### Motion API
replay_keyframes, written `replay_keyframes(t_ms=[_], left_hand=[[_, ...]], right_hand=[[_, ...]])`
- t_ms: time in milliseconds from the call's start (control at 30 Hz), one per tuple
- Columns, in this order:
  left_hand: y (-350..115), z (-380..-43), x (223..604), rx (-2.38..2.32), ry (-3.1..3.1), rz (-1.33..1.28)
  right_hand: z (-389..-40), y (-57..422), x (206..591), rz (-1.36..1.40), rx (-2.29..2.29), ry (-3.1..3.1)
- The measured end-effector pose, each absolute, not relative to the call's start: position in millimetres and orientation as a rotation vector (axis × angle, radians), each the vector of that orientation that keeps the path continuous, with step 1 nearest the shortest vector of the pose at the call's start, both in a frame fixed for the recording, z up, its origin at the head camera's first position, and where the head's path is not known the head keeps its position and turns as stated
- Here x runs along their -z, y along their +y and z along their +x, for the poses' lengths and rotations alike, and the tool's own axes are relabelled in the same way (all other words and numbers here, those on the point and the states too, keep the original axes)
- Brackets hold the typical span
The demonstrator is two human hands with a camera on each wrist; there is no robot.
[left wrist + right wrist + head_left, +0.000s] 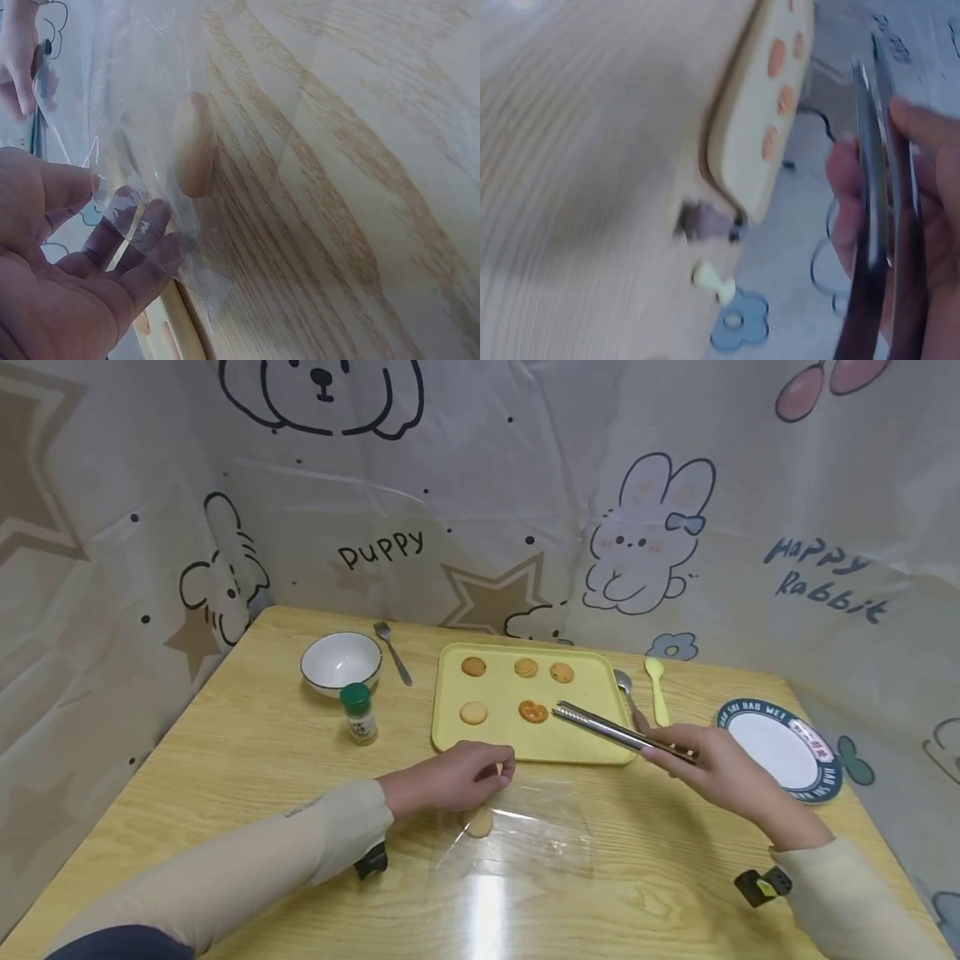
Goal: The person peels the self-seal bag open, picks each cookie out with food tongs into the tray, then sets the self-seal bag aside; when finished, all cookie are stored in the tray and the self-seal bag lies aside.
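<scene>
My left hand [459, 775] pinches the edge of a clear plastic bag [532, 835] lying on the table. Inside the bag is a pale cookie [479, 823], seen edge-on in the left wrist view. In the air at the right, my right hand [726, 770] grips metal tongs [607, 729], whose tips point left over the yellow tray [600, 752]. Only a narrow gap parts the arms of the tongs [871, 180], and nothing is between them. The tips hover beside a pretzel-shaped cookie [533, 712]. Several more cookies, including a plain round cookie [473, 713], lie on the tray.
At the left stand a white bowl [341, 662] and a green-capped seasoning jar [359, 714], with a fork [394, 654] behind. Right of the tray lie a metal spoon [624, 683], a yellow spoon [657, 689] and a blue-rimmed plate [780, 750]. Printed fabric walls the table.
</scene>
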State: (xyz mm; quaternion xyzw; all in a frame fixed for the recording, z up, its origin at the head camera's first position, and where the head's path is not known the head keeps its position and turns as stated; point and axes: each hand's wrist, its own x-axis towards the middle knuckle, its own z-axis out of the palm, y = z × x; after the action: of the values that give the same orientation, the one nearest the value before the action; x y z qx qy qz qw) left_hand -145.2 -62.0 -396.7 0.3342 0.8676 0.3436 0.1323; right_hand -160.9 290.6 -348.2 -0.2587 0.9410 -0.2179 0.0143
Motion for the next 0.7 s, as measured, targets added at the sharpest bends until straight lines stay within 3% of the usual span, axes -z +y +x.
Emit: replay_keyframes(t_ms=[433,700], left_hand=[[-63.0,-145.0,395.7,-1.016,2.511,0.955],[-62.0,-146.7,394.9,-0.996,2.518,0.959]], right_hand=[[-137.0,349.7,331.4,-0.683,0.930,2.477],[-129.4,350.1,338.0,-0.790,0.971,2.169]])
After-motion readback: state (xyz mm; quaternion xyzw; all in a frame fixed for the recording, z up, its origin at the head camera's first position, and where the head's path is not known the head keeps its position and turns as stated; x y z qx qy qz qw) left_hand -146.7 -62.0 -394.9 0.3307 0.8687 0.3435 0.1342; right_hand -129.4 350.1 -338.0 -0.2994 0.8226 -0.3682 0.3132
